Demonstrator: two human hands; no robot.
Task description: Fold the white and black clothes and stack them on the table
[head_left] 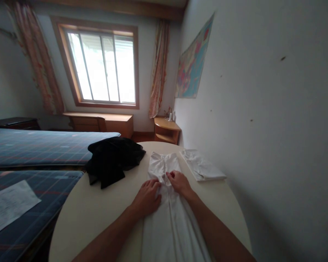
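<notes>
What looks like a pair of white trousers (160, 222) is stretched lengthwise over the round table, its gathered waistband at the far end and its lower part running out of view toward me. My left hand (148, 196) lies on the cloth's left side below the waist, fingers extended and resting on it. Just across from it, my right hand (179, 182) pinches a bit of the fabric near the middle. A folded white garment (203, 167) rests to the right of the trousers. On the left side lies a crumpled black garment (112, 158).
The cream round table (98, 214) stands close to the right wall. Left of it are two plaid mattresses (51, 147), one bearing a paper sheet (12, 205). A wooden corner shelf (166, 125) and a low wooden desk (117, 122) stand below the window side.
</notes>
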